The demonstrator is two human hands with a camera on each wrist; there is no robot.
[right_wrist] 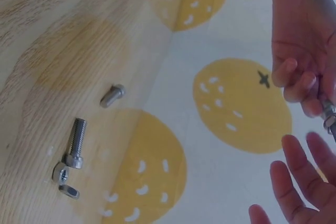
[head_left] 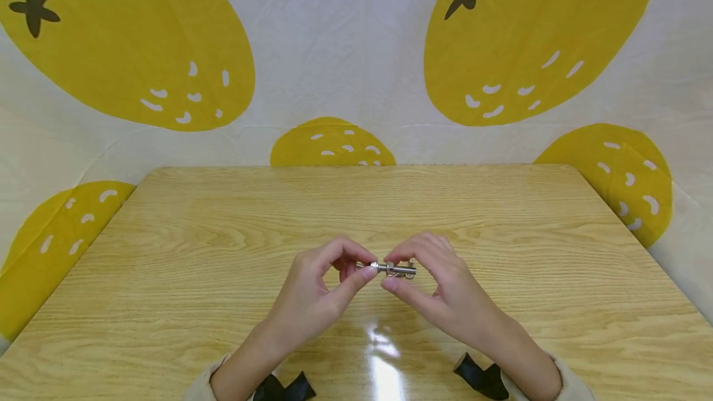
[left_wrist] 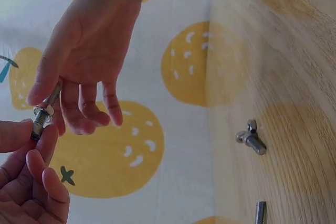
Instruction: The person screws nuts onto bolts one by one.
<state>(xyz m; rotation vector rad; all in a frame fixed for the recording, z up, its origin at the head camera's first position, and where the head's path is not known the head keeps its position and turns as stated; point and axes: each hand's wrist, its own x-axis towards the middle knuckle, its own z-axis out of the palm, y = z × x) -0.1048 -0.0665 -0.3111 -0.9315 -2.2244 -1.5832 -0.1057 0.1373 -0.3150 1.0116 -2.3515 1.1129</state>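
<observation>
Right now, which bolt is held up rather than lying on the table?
The bolt pinched by the left hand; the table bolt beside two nuts and the separate bolt lie on the wooden table.

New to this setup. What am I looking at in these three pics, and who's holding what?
No robot: just a person's bare hands, left hand and right hand. The wide picture comes from a camera worn on the head, looking forward and down. The other two come from a camera on each wrist, so the scene appears turned sideways.

The left hand pinches a metal bolt with a nut on it. The right hand's thumb and fingertips are close about it; whether they touch, I can't tell.

On the wooden table lie two loose bolts and two loose nuts.
</observation>
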